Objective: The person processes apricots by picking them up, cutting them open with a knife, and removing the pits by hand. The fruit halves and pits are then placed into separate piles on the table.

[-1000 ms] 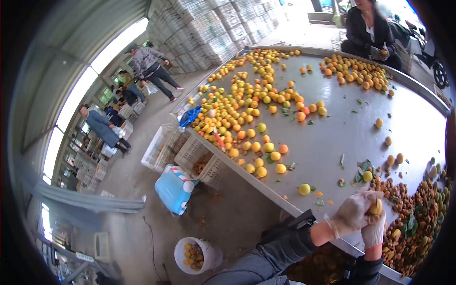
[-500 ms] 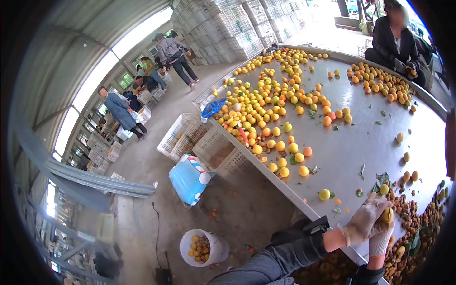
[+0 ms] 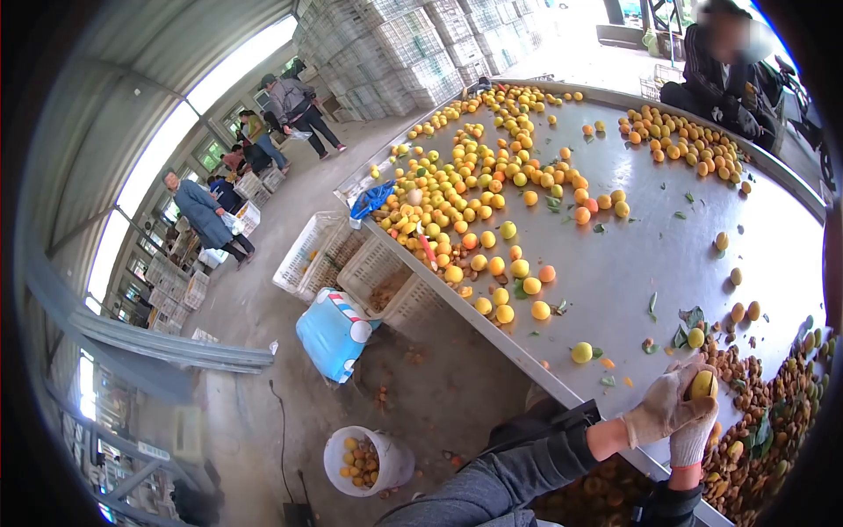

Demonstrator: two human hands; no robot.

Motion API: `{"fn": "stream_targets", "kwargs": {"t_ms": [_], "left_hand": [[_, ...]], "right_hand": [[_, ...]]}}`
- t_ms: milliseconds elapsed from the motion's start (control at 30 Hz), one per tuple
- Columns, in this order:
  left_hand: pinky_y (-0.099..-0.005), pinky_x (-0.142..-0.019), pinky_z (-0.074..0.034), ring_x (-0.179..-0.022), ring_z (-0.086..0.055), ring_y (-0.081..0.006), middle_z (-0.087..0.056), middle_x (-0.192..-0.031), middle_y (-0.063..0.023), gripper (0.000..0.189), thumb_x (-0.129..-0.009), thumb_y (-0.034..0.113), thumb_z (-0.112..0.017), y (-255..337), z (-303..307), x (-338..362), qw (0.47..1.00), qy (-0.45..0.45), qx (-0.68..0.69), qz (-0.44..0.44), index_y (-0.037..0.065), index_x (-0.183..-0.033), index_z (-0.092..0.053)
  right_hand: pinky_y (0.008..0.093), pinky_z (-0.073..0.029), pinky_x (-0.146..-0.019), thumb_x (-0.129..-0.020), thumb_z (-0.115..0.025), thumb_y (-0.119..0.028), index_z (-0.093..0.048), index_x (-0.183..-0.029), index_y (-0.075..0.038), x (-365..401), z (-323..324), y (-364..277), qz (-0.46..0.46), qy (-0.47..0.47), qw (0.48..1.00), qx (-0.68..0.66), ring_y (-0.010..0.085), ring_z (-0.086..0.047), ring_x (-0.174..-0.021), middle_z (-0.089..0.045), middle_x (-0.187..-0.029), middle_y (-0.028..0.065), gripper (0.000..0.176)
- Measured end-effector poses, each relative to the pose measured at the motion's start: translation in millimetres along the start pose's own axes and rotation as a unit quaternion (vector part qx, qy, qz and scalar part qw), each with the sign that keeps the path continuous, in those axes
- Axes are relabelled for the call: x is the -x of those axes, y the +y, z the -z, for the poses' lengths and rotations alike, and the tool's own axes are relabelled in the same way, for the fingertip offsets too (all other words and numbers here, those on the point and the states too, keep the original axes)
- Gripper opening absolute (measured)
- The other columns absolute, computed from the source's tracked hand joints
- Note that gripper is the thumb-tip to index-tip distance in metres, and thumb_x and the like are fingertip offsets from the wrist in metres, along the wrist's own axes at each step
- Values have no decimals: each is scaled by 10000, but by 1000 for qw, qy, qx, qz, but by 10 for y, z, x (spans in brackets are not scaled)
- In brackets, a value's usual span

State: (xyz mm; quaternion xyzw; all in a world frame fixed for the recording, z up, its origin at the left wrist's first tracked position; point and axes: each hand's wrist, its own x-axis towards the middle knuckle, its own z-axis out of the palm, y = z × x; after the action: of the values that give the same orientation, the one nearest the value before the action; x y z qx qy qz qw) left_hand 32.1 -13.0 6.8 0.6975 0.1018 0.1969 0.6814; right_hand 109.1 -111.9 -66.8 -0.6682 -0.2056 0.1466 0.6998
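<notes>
At the lower right, over the table's near edge, my left hand [image 3: 659,409] in a pale glove is closed around a yellow apricot [image 3: 703,384]. A dark line runs down the apricot's side. Just below it, my right hand [image 3: 693,439], in a white knit glove, presses close against the left hand and the fruit's underside; its fingertips are partly hidden. Beside the hands spreads a heap of brown apricot pits [image 3: 746,395] mixed with leaves. A loose yellow apricot [image 3: 695,338] lies just beyond them, another apricot [image 3: 581,352] to the left.
The metal table [image 3: 632,272] bears a large pile of apricots [image 3: 457,184]. A red-handled tool [image 3: 427,248] and blue cloth [image 3: 371,199] lie at its left edge. Crates [image 3: 307,255], a blue stool-like object [image 3: 329,338] and a white bucket [image 3: 399,461] stand below. A person [image 3: 716,79] sits opposite.
The view has shifted slightly, so the table and floor items appear further left. Both hands stay together at the apricot, which now shows its dark line more plainly.
</notes>
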Motion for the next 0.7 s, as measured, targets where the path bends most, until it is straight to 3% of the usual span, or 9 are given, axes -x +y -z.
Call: {"fn": "stream_targets", "kwargs": {"t_ms": [33, 100, 233, 300, 400, 533, 600, 633, 700], "left_hand": [[-392, -902, -450, -1059, -540, -369, -593, -1056, -218, 585, -819, 366, -681, 13, -3, 7, 1000, -2, 2, 1, 0, -1229, -482], [-398, -882, -456, -1043, -560, -376, -599, -1063, -223, 572, -809, 341, -697, 89, 22, 29, 1000, -4, 9, -8, 13, -1227, -484], [-393, -882, -460, -1046, -575, -374, -604, -1077, -223, 552, -801, 294, -714, 132, -1, 23, 1000, -16, 16, 18, 22, -1225, -489], [-382, -873, -472, -1038, -591, -371, -601, -1105, -222, 544, -799, 224, -719, 26, -21, -5, 995, -4, -95, -37, 24, -1245, -479], [-369, -866, -484, -1001, -608, -344, -604, -1096, -210, 580, -796, 200, -725, -28, -42, 1, 978, 20, -176, -107, 24, -1279, -457], [-355, -861, -492, -973, -614, -309, -605, -1078, -193, 606, -798, 191, -727, 38, -45, 25, 991, 21, -48, -120, 11, -1302, -442], [-344, -862, -493, -949, -613, -285, -606, -1057, -173, 616, -802, 214, -731, -27, -70, 3, 983, -27, 177, 37, -1, -1305, -446], [-344, -862, -493, -949, -613, -285, -606, -1057, -173, 616, -802, 214, -731, -32, -67, 6, 983, -28, 177, 39, -1, -1305, -446], [-332, -848, -497, -959, -624, -304, -604, -1063, -200, 604, -808, 247, -727, 24, -37, 5, 993, -29, 113, 35, -8, -1288, -464]], "right_hand": [[230, -437, -636, -899, -505, -79, -580, -1012, -25, -18, 23, -97, -1, 2, 1000, 1, 72, -523, -762, -567, -853, -20, 146], [224, -441, -631, -891, -513, -77, -561, -1074, -17, -24, 94, -195, 2, -102, 989, 105, 75, -529, -761, -572, -891, -19, 198], [223, -445, -649, -859, -543, -67, -548, -1110, -9, -27, 224, -299, -58, -120, 987, 90, 84, -533, -775, -576, -902, -8, 257], [282, -511, -741, -878, -610, -106, -560, -1111, -46, -57, 219, -401, -68, -176, 974, 128, 117, -594, -829, -601, -962, 8, 245], [282, -512, -719, -876, -600, -100, -550, -1149, -58, -106, 288, -460, -10, -241, 940, 242, 131, -601, -777, -608, -961, 21, 281], [280, -490, -761, -843, -537, -57, -524, -1142, 22, 9, 243, -351, 4, -173, 961, 215, 140, -592, -924, -628, -1025, 72, 310], [276, -490, -761, -860, -537, -50, -529, -1135, 16, 83, 223, -232, 59, -80, 981, 169, 146, -596, -906, -625, -1014, 68, 283], [276, -490, -761, -860, -537, -50, -529, -1135, 16, 111, 214, -68, 57, -78, 981, 169, 146, -596, -906, -625, -1014, 68, 283], [266, -492, -754, -885, -518, -51, -534, -1133, 2, 97, 303, 342, -15, 7, 999, 29, 141, -598, -896, -619, -1011, 69, 254]]}}
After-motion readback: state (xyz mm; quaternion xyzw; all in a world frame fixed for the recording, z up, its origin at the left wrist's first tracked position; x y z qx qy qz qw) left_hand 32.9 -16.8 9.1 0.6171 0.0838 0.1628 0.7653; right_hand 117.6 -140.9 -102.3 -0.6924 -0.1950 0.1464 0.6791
